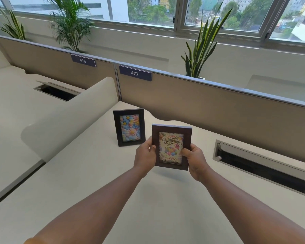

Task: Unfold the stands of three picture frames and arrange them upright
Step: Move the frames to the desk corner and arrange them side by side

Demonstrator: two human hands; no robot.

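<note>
Two hands grip the dark brown wooden birthday-card frame [171, 147] by its long sides: left hand [145, 154] closed at nine o'clock, right hand [195, 161] closed at three. It hangs upright above the pale desk [95, 173], its long axis vertical; the black flower-picture frame [129, 127] stands at ten o'clock of it

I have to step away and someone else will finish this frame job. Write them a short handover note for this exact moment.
Left hand grips the left edge of the birthday frame; right hand grips its right edge. The frame is held upright, picture facing you, just above the desk; its stand is hidden behind it.
Flower frame already stands upright on the desk, behind and to the left.
Done: one frame placed.
Left: set the birthday frame down beside it. The third frame is not in view; find it, unfold its stand and place it.
</note>
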